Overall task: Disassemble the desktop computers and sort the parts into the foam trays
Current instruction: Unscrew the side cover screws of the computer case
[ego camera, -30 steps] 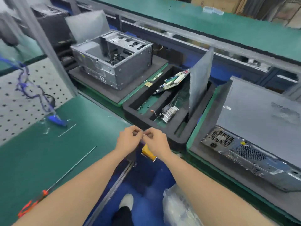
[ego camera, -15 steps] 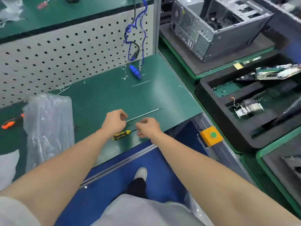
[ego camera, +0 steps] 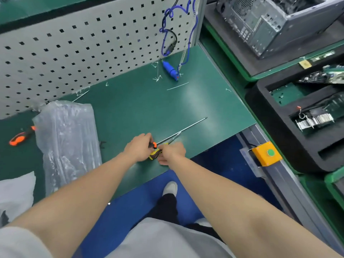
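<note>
Fetching tools: left hand (ego camera: pixel 138 148) closes on orange screwdriver (ego camera: pixel 153 145); right hand (ego camera: pixel 172 152) grips yellow screwdriver (ego camera: pixel 154 154) on counter (ego camera: pixel 141 108). Next: carry one to the computer case (ego camera: pixel 275 21), likely for unscrewing.

Green bench (ego camera: pixel 141 101) with screwdrivers (ego camera: pixel 155 152), plastic bag (ego camera: pixel 68 138), blue plug (ego camera: pixel 170 70).

2 hands (ego camera: pixel 138 148), 3 screwdrivers (ego camera: pixel 155 152), 1 open computer case (ego camera: pixel 275 23), 1 black foam tray (ego camera: pixel 260 108), 1 heatsink (ego camera: pixel 314 121), 1 plastic bag (ego camera: pixel 67 142), 1 yellow button box (ego camera: pixel 267 153)
</note>
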Action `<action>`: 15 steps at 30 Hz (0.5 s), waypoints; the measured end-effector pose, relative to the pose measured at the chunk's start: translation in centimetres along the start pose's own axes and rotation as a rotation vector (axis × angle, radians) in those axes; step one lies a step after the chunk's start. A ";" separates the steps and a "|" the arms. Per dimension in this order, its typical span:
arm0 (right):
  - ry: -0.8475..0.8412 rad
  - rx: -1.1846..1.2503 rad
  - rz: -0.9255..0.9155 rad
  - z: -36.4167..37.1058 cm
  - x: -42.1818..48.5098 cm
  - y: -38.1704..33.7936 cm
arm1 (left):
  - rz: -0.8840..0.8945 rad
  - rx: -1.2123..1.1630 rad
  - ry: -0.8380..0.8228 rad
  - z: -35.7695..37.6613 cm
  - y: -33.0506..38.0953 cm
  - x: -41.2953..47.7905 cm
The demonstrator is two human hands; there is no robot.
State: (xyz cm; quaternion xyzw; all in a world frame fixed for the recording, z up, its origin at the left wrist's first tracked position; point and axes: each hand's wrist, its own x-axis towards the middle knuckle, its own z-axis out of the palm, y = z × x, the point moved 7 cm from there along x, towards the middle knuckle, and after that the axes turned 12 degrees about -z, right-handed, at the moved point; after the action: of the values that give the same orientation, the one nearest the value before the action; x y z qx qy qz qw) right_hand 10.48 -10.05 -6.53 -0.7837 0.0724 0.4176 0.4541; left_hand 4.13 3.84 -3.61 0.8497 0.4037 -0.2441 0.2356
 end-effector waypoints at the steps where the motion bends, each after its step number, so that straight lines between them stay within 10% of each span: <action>1: 0.023 -0.004 -0.022 -0.3 0.1 -0.3 | 0.024 -0.026 -0.031 -0.1 0.8 0.2; 15: 0.695 0.339 -0.535 -30.9 -5.0 -4.1 | 0.602 -0.353 -0.054 -2.8 32.9 -8.0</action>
State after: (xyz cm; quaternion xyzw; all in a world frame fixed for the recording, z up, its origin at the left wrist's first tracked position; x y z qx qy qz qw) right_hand 27.47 -32.85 7.08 -0.7829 0.0826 -0.0188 0.6163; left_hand 26.64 -17.59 10.03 0.8700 0.1646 -0.1125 0.4510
